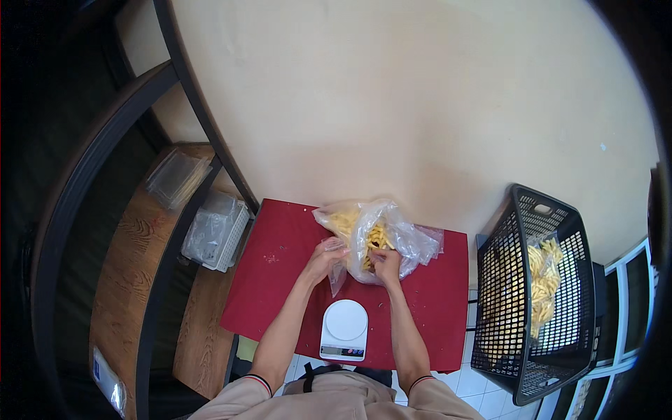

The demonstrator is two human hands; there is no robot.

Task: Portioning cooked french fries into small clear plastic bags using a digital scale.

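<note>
A large clear plastic bag [360,244] of yellow stick-shaped snacks [376,236] lies with its mouth open on the red cloth-covered table [273,299]. My left hand [324,258] is at the bag's left side, its fingers closed on a small clear plastic bag [338,278] that hangs down from them. My right hand [387,264] reaches into the large bag's opening, fingertips among the sticks; whether they grip any is hidden. Between my forearms stands a white digital kitchen scale [346,326] with a bare round platform.
At the right, a black perforated plastic crate [557,367] holds filled snack bags [545,283]. Wooden shelves [123,236] on the left carry stacked clear plastic bags [178,178] and a white basket [229,252] of clear packaging. A beige wall [420,105] rises behind the table.
</note>
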